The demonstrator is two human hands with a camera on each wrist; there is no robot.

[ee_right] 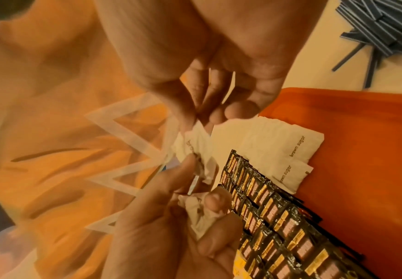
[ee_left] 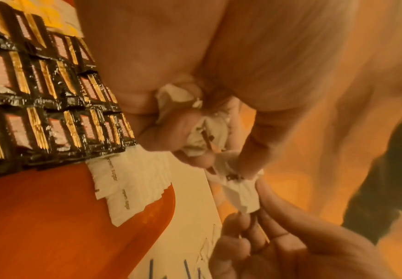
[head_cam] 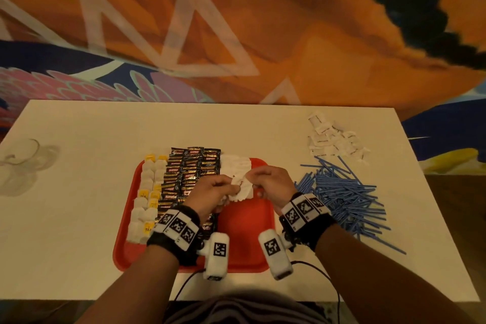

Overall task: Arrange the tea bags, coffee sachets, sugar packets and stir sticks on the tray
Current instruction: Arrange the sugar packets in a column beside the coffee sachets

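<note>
A red tray (head_cam: 244,231) holds a column of tea bags (head_cam: 147,192) on its left. Rows of black coffee sachets (head_cam: 189,171) lie beside them, and white sugar packets (head_cam: 235,166) overlap at its far right. Above the tray, my left hand (head_cam: 230,188) grips a crumpled bunch of sugar packets (ee_right: 200,217). My right hand (head_cam: 253,176) pinches one brown sugar packet (ee_right: 192,143) at the top of that bunch. The laid packets (ee_left: 133,179) sit just past the sachets (ee_left: 39,94).
A loose pile of sugar packets (head_cam: 334,139) lies at the table's far right. A heap of blue stir sticks (head_cam: 344,197) sits just right of the tray. A clear glass (head_cam: 23,155) stands at the far left. Cables trail off the table's near edge.
</note>
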